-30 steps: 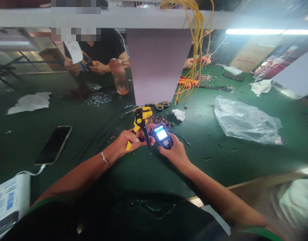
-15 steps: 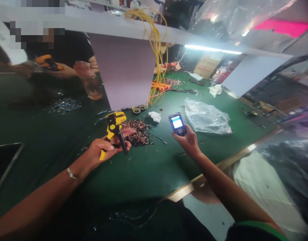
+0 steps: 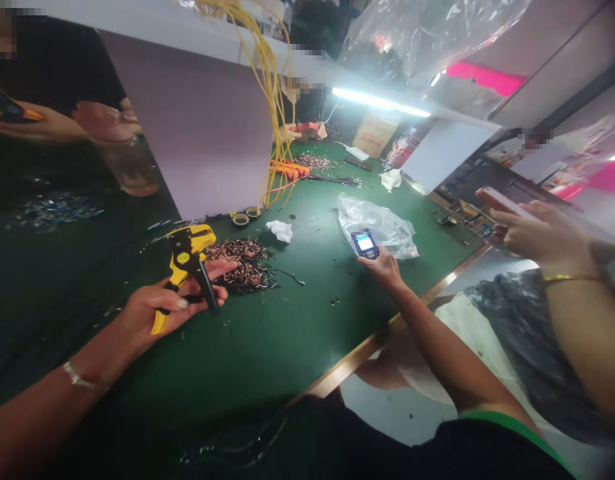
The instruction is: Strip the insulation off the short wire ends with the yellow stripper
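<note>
My left hand point(image 3: 160, 305) grips a yellow and black crimping tool point(image 3: 186, 263) by its handles, just above the green table point(image 3: 287, 333). Right beside it lies a heap of small copper wire ends point(image 3: 242, 260). My right hand point(image 3: 385, 268) is stretched out to the right and holds a small dark keypad phone point(image 3: 365, 243) with a lit screen, in front of a crumpled clear plastic bag point(image 3: 380, 223).
Yellow cables point(image 3: 270, 100) hang down by a grey upright panel point(image 3: 202, 133). Tape rolls point(image 3: 246, 216) and a white tissue point(image 3: 280, 230) lie behind the heap. Another person's hand point(image 3: 532, 233) holds a phone at the right. A co-worker's hands and a bottle point(image 3: 125, 163) are at the far left.
My right hand has carried the keypad phone away from the crimping tool, out to the right toward the plastic bag. My view has swung right, bringing another person's hand into sight.
</note>
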Action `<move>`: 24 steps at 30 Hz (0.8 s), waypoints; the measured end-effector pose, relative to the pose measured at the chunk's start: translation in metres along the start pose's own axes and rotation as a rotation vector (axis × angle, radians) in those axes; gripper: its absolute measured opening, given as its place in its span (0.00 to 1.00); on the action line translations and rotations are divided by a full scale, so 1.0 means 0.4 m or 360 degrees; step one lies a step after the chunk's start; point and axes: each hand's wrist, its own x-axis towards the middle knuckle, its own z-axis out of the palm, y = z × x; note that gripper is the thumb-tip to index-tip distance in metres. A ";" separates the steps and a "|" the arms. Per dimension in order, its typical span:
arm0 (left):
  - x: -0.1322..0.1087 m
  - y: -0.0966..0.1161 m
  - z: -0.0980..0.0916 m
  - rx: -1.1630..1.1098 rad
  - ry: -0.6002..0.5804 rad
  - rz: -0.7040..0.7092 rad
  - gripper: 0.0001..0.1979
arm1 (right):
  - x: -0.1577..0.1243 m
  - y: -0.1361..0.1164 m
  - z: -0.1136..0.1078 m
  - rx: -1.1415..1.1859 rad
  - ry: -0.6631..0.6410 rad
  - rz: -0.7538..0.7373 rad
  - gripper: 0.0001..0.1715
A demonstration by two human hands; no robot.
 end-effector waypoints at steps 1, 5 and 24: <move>0.000 0.002 0.004 0.0005 0.0017 -0.0017 0.44 | 0.005 0.009 0.000 -0.0034 -0.0016 0.0019 0.30; 0.002 0.006 0.013 0.0027 0.0073 -0.0035 0.47 | 0.020 0.036 -0.006 -0.0153 -0.0094 0.0068 0.31; 0.005 0.001 0.029 0.0108 0.0342 -0.0043 0.47 | 0.016 0.039 -0.033 -0.0555 -0.0210 0.0059 0.31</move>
